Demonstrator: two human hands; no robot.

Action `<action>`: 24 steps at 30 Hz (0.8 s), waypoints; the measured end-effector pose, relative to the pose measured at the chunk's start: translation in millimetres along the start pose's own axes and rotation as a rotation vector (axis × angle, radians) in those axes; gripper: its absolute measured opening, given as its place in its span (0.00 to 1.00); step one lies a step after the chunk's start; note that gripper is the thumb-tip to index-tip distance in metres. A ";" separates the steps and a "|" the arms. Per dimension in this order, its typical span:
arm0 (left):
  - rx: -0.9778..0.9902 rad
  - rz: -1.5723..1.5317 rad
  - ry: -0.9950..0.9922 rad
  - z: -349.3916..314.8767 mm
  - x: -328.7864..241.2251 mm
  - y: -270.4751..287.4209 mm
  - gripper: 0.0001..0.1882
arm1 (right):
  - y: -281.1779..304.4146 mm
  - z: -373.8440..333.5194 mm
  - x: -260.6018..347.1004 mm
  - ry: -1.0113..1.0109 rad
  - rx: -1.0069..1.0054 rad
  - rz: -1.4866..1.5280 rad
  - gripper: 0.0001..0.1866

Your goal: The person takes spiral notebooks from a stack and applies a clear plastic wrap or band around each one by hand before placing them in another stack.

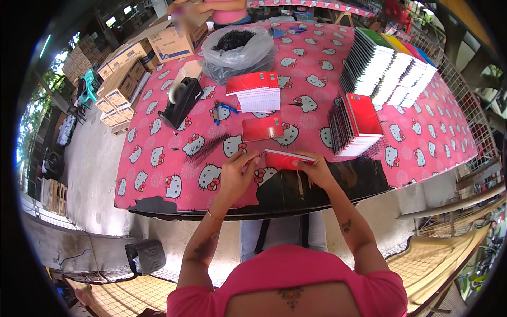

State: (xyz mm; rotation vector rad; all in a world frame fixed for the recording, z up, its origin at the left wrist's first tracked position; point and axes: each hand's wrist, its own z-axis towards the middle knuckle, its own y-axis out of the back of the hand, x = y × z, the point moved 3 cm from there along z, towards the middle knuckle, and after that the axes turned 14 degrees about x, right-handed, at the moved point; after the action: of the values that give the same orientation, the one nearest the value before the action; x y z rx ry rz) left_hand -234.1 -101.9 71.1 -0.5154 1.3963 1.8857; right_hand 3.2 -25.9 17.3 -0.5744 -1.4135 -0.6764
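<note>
My right hand (317,171) grips the right end of a small red-covered notebook (282,159), its white page edges facing away from me. At the notebook's left end, my left hand (240,170) has its fingers pinched together; what lies between them is too small to make out. Just beyond lies a flat red notebook cover (262,129). Behind it stands a stack of unbound red-covered notebooks (254,92). Loose black spiral wires (210,148) lie to the left of my left hand. Blue pens or small tools (224,110) rest beside the stack.
A black tape dispenser (182,103) stands at left, near a plastic bag of black wire (237,50). Spiral-bound red notebooks (364,119) and taller coloured stacks (391,68) stand at right. Cartons (124,84) line the left. Another person (227,11) is across the pink-covered table (158,179).
</note>
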 end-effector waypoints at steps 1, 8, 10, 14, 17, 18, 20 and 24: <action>0.005 -0.009 0.011 -0.3 -1.0 -0.4 0.10 | -0.6 -1.1 -1.0 0.008 0.002 0.006 0.14; 0.057 -0.004 0.017 12.4 9.9 3.0 0.08 | -0.2 -4.6 -3.6 -0.061 0.003 -0.022 0.14; 0.094 -0.069 -0.054 23.5 9.0 2.3 0.09 | 4.4 -6.6 -6.3 -0.016 -0.017 -0.082 0.14; 0.246 0.114 -0.236 29.7 -5.9 13.1 0.13 | 3.6 -10.8 2.3 0.042 0.027 -0.096 0.16; 0.445 0.129 -0.157 30.7 13.9 8.6 0.16 | -2.0 -9.1 8.5 0.032 0.044 -0.095 0.16; 0.462 0.078 -0.111 32.3 3.2 10.4 0.19 | -1.8 -11.0 11.4 0.054 0.035 -0.069 0.16; 0.402 0.210 -0.089 34.2 -16.2 8.2 0.26 | -3.0 -14.4 14.9 0.091 0.023 -0.009 0.16; 0.176 0.713 -0.119 17.4 -45.3 -25.2 0.40 | -14.5 -14.8 22.4 -0.012 -0.096 -0.002 0.16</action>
State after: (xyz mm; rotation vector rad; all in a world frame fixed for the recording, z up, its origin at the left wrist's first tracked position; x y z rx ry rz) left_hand -183.7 -95.9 91.6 0.2209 1.7911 2.2449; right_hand 3.7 -48.4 37.9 -0.6534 -1.3989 -0.7465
